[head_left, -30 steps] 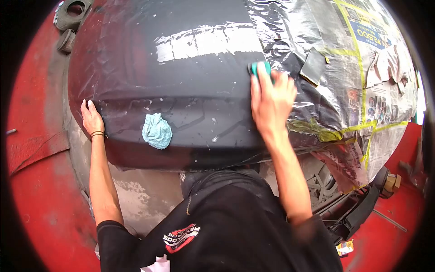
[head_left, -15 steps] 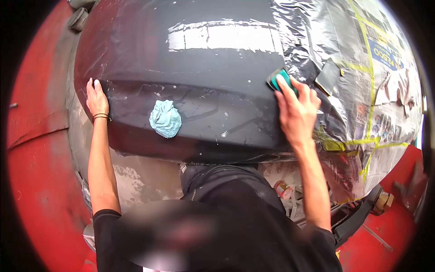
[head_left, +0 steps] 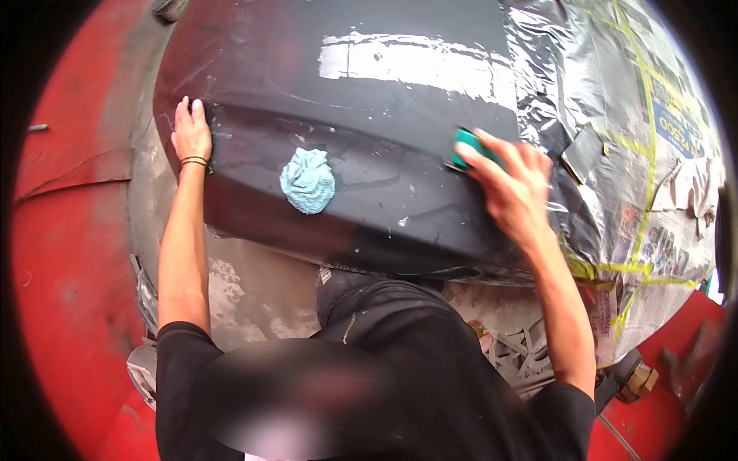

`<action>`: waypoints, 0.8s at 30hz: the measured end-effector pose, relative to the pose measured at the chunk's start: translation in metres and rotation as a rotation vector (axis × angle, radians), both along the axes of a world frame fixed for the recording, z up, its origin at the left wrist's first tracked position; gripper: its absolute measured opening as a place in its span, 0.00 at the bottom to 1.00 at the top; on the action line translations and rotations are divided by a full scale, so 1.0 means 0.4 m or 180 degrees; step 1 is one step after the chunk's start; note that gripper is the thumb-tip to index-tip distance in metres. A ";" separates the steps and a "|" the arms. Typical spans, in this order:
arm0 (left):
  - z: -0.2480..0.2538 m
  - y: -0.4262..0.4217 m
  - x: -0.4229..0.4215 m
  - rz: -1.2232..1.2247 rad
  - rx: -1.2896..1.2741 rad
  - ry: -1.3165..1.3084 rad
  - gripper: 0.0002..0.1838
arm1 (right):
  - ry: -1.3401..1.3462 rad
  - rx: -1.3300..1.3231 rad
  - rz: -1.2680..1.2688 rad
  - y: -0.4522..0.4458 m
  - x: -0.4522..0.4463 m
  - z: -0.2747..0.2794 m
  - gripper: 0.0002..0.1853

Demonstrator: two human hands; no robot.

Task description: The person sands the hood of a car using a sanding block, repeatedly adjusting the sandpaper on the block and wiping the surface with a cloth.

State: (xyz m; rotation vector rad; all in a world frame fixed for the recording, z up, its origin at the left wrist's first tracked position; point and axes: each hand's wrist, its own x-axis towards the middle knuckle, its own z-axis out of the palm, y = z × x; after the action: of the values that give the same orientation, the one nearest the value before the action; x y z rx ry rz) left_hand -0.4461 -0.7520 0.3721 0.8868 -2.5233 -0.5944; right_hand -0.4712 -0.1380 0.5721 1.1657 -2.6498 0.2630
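A dark grey car body panel (head_left: 369, 165), wet with droplets and streaks, spreads out in front of me. My right hand (head_left: 513, 180) grips a green sanding block (head_left: 467, 148) with a dark sheet along its edge, held against the panel. The block's underside is hidden. At the panel's left edge my left hand (head_left: 192, 134) lies flat, fingers stretched out, with nothing in it. Between the hands a crumpled light blue cloth (head_left: 307, 181) rests on the panel.
Plastic sheeting (head_left: 542, 69) and newspaper (head_left: 615, 223) fixed with yellow tape (head_left: 626, 269) cover the right side. A dark flat sheet (head_left: 584, 156) and a pale crumpled cloth (head_left: 692, 188) lie there. The floor (head_left: 69, 269) is red at the left.
My right hand has moved the sanding block left across the panel, away from the plastic sheeting. The view has shifted; my left hand stays at the panel's left edge.
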 end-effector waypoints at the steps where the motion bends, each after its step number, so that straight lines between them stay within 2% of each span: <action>1: 0.016 0.013 -0.004 0.0048 0.0119 -0.0070 0.41 | 0.0007 -0.0002 -0.0033 0.061 0.012 0.005 0.26; 3: 0.035 0.038 -0.014 0.0176 -0.0047 -0.0177 0.41 | -0.0008 -0.0045 -0.0053 0.082 0.012 -0.006 0.26; 6: 0.024 0.022 -0.016 0.0107 0.0041 -0.0015 0.41 | 0.0182 0.0035 0.0185 -0.077 -0.097 -0.017 0.27; 8: 0.009 0.019 0.007 0.0028 0.0132 0.0057 0.40 | 0.0462 -0.0183 0.0107 -0.149 -0.241 -0.060 0.25; 10: 0.007 0.008 0.012 -0.0040 0.0150 0.0113 0.39 | 0.0572 -0.0479 0.0038 -0.169 -0.293 -0.072 0.23; 11: -0.011 -0.008 0.006 -0.0010 0.0071 0.0101 0.38 | 0.0184 -0.0381 -0.0025 -0.141 -0.253 -0.070 0.22; 14: 0.007 0.015 -0.006 0.0101 0.0079 0.0093 0.38 | 0.0109 -0.0258 -0.0140 -0.085 -0.114 -0.032 0.24; 17: 0.014 0.017 -0.005 0.0139 0.0050 0.0046 0.38 | 0.0769 -0.0473 -0.0212 -0.048 -0.185 0.011 0.26; 20: 0.011 0.018 -0.005 0.0147 0.0060 0.0078 0.38 | 0.1623 -0.0434 -0.0663 -0.079 -0.239 0.094 0.25; 22: 0.008 0.013 -0.004 0.0141 0.0103 0.0114 0.37 | 0.1586 -0.0300 -0.0541 -0.082 -0.237 0.055 0.23; 24: 0.004 0.011 -0.005 0.0156 0.0153 0.0153 0.37 | 0.1003 -0.0149 -0.0368 -0.078 -0.178 -0.012 0.23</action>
State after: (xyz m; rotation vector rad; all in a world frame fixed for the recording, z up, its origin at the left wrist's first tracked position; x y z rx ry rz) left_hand -0.4480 -0.7477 0.3737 0.9373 -2.4468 -0.6555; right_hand -0.5424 -0.1690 0.5675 0.9471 -2.4090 0.1088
